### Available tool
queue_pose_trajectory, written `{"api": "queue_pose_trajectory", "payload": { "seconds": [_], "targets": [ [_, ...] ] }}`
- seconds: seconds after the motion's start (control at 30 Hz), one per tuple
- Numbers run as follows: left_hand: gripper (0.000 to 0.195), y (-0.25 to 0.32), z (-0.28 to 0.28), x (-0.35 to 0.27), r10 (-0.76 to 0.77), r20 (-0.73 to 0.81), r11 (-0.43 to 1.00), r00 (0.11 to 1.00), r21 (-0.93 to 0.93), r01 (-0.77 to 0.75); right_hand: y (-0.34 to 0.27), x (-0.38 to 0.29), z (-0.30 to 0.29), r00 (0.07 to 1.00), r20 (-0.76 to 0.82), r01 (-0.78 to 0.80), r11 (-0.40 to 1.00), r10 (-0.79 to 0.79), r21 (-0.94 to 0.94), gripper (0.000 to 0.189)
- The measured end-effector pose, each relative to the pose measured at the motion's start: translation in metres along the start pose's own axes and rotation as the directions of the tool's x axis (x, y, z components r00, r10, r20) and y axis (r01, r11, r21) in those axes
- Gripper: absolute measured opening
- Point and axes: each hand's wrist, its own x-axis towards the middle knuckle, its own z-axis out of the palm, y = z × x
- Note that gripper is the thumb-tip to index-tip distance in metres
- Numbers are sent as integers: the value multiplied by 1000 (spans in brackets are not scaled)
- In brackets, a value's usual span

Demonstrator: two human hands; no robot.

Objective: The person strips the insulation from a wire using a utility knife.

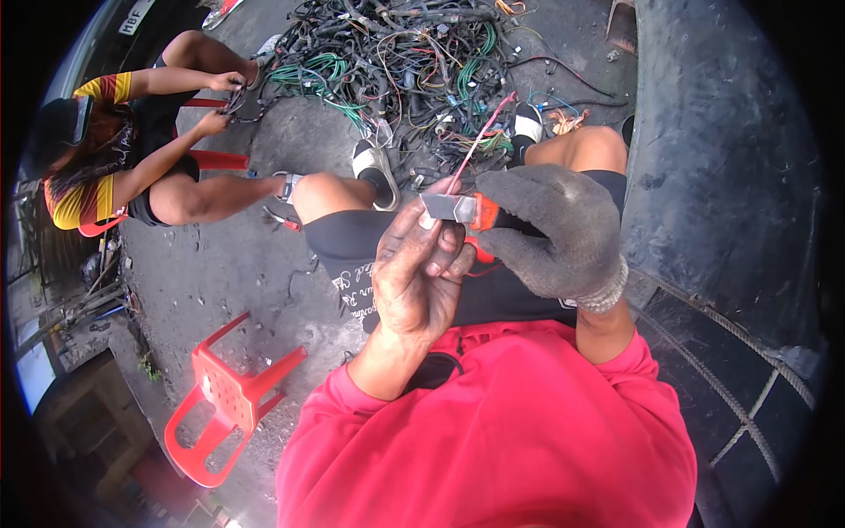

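Observation:
My bare left hand [422, 264] grips a pink-red wire [480, 135] between thumb and fingers; the wire's free part rises away toward the ground pile. In a grey knitted glove, my right hand [561, 231] is closed on a utility knife [485, 211] with an orange part near its blade. The flat metal blade [449, 207] lies across the wire at my left fingertips, close to the thumb. Below the knife, a red piece [480, 251] shows between my hands; what it belongs to cannot be told.
A large tangle of wiring harnesses [396, 66] lies on the ground beyond my feet. A co-worker [99, 145] sits at the left, handling a dark cable. A red plastic chair [228, 396] stands lower left. Along the right runs a dark panel [719, 165], with ropes [719, 389] below it.

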Motion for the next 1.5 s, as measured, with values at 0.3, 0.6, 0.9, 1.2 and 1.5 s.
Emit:
{"api": "queue_pose_trajectory", "payload": {
  "seconds": [0.3,0.6,0.9,1.2,1.5],
  "targets": [
    [37,2,2,-1,9,-4,1000,1000,-22,-9,-6,3,0,994,67,-87,996,90,-35,35],
    [33,1,1,0,9,-4,999,1000,-38,-9,-1,4,-6,1000,7,-19,1000,19,-14,35],
    [28,1,2,0,18,-12,998,1000,-61,-19,-2,1,0,998,38,-60,998,59,13,36],
    [26,1,0,0,17,-11,998,1000,-54,-18,0,3,0,998,54,-38,999,39,-31,36],
    [36,5,4,-2,53,-22,998,998,35,-52,0,9,1,999,41,26,991,-21,-128,35]
  ]
}}
